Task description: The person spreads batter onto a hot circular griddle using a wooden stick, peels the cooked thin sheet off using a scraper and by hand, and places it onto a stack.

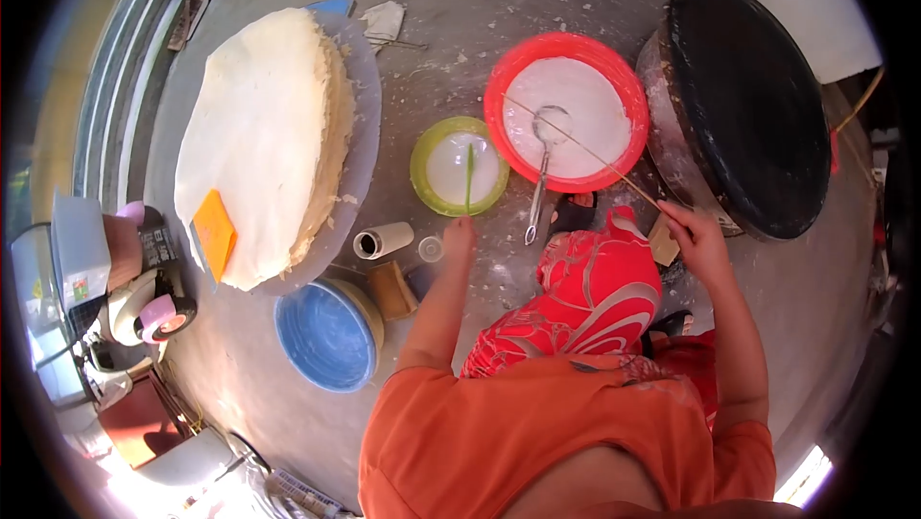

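Observation:
My left hand [460,237] is closed round the end of a thin green utensil [470,169], whose far part reaches into a yellow-green bowl [419,178] of white liquid. In my right hand [698,239] is a long thin stick [614,171], gripped near one end. The stick slants up and left across a red basin [635,106], which holds white batter-like liquid [585,82]. A metal ladle [540,188] rests in that basin with its handle over the near rim.
At right stands a large black round griddle [758,116]. To the left, a tall stack of pale thin sheets [254,126] with an orange piece [215,234] on top lies on a round board [362,116]. Nearby are a blue basin [326,337] and a tipped jar [391,238].

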Available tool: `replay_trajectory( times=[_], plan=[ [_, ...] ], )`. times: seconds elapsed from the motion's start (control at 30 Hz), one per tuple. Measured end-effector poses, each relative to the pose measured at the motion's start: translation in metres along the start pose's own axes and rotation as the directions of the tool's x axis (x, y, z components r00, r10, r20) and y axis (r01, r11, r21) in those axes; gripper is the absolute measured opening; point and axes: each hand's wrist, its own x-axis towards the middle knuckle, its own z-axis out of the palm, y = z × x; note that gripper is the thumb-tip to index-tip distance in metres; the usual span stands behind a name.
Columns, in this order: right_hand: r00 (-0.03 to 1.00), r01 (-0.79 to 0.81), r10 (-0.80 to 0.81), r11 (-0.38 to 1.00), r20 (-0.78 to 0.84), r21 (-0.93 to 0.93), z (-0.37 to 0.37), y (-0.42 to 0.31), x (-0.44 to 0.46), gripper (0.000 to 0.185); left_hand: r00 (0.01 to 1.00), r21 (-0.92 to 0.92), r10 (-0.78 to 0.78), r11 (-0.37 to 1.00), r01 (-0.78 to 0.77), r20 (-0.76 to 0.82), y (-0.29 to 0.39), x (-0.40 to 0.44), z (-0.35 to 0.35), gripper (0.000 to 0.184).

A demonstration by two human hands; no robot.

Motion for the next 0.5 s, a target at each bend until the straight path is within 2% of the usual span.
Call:
replay_trajectory(
  times=[0.03,0.07,0.1,0.13,0.17,0.2,0.23,0.27,0.33,0.37,0.4,0.43,0.47,0.5],
  plan=[
    [0.987,-0.160,0.157,0.982,0.043,0.101,-0.007,0.004,-0.013,0.031,0.981,-0.123,-0.149,0.979,0.164,0.125,0.020,-0.008,0.000,0.028],
    [0.948,-0.318,0.304,0.928,0.097,0.194,-0.015,0.006,-0.026,0.031,0.979,-0.115,-0.146,0.980,0.163,0.143,-0.004,0.010,0.001,0.028],
    [0.953,-0.301,0.286,0.933,0.101,0.198,-0.025,0.004,-0.037,0.031,0.946,0.189,0.256,0.937,-0.294,0.201,-0.046,0.041,0.000,0.028],
    [0.949,-0.313,0.300,0.929,0.092,0.195,-0.029,0.007,-0.049,0.031,0.856,0.315,0.423,0.803,-0.506,0.297,-0.051,0.048,-0.001,0.027],
    [0.956,-0.291,0.289,0.929,0.042,0.228,-0.033,0.011,-0.060,0.031,0.729,0.403,0.570,0.607,-0.685,0.380,-0.056,0.054,-0.002,0.027],
    [0.961,-0.264,0.275,0.928,-0.005,0.261,-0.037,0.015,-0.071,0.032,0.941,0.272,0.293,0.904,-0.330,0.168,-0.030,0.040,-0.007,0.027],
    [0.943,-0.322,0.332,0.896,0.021,0.306,-0.044,0.015,-0.079,0.031,0.996,0.049,-0.087,0.995,0.087,0.016,0.000,0.022,-0.013,0.026],
    [0.941,-0.327,0.337,0.893,0.021,0.309,-0.045,0.020,-0.087,0.031,0.996,0.055,-0.088,0.995,0.087,0.018,0.027,0.001,-0.018,0.026],
    [0.945,-0.283,0.321,0.894,-0.056,0.347,-0.048,0.032,-0.102,0.030,0.991,-0.295,-0.126,0.947,0.130,0.034,0.068,-0.034,-0.024,0.026],
    [0.946,-0.283,0.321,0.892,-0.053,0.353,-0.049,0.036,-0.105,0.030,0.992,-0.290,-0.125,0.949,0.128,0.028,0.071,-0.038,-0.024,0.026],
    [0.919,-0.345,0.393,0.841,-0.033,0.417,-0.050,0.039,-0.107,0.030,0.990,-0.226,0.068,0.973,-0.039,0.122,0.075,-0.039,-0.023,0.026],
    [0.886,-0.407,0.464,0.781,-0.004,0.474,-0.051,0.042,-0.109,0.030,0.972,-0.194,0.156,0.974,-0.121,0.177,0.087,-0.048,-0.017,0.026],
    [0.885,-0.408,0.466,0.778,-0.002,0.478,-0.052,0.042,-0.110,0.030,0.942,-0.171,0.243,0.963,-0.207,0.229,0.099,-0.057,-0.011,0.026],
    [0.884,-0.403,0.468,0.767,-0.005,0.500,-0.051,0.042,-0.107,0.030,0.961,-0.285,0.100,0.958,-0.023,0.259,0.134,-0.072,0.005,0.024]
  ],
)
